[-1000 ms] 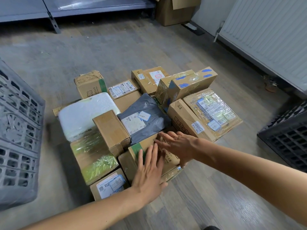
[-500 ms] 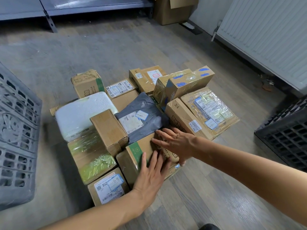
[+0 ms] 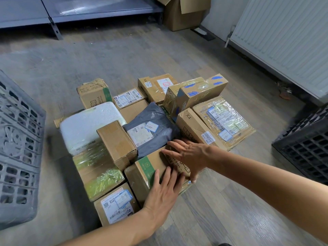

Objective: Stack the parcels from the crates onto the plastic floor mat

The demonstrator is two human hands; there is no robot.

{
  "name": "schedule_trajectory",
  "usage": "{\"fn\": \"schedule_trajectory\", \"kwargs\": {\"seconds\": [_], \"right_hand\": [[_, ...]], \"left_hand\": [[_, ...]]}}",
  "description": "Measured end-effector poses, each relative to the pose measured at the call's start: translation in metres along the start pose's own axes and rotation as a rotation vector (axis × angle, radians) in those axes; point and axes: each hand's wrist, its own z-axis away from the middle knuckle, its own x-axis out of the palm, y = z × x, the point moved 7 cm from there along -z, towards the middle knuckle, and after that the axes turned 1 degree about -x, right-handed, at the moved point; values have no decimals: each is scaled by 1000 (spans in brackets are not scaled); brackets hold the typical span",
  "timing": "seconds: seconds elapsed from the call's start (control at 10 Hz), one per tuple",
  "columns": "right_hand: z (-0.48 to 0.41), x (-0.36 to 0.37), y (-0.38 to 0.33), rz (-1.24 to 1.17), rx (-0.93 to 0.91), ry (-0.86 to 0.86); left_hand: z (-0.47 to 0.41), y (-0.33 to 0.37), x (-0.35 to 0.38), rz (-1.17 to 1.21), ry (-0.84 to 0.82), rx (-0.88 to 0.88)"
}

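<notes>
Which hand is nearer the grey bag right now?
Right. The right hand lies flat on the green-striped box, fingertips by the grey bag's near edge. The left hand presses that box's near side, farther from the bag.

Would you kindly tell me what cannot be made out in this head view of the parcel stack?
All in the head view:
1. Grey crate: cut off by the left edge; inside not shown.
2. Black crate: cut off by the right edge; inside not shown.
3. Green-striped box: top print partly covered by the left hand and right hand.
4. Grey bag: label print too small to read.
</notes>
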Motion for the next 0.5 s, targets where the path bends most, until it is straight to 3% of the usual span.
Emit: {"fn": "schedule_trajectory", "kwargs": {"seconds": [0.3, 0.4, 0.5], "right_hand": [[9, -4, 0, -85, -8, 37], [24, -43, 18, -313, -37, 237], [47, -96, 53, -409, -13, 616]], "left_hand": [[-1, 2, 5, -25, 41, 44], [-2, -8, -7, 27, 221, 53], [-9, -44, -53, 76, 388, -2]]}}
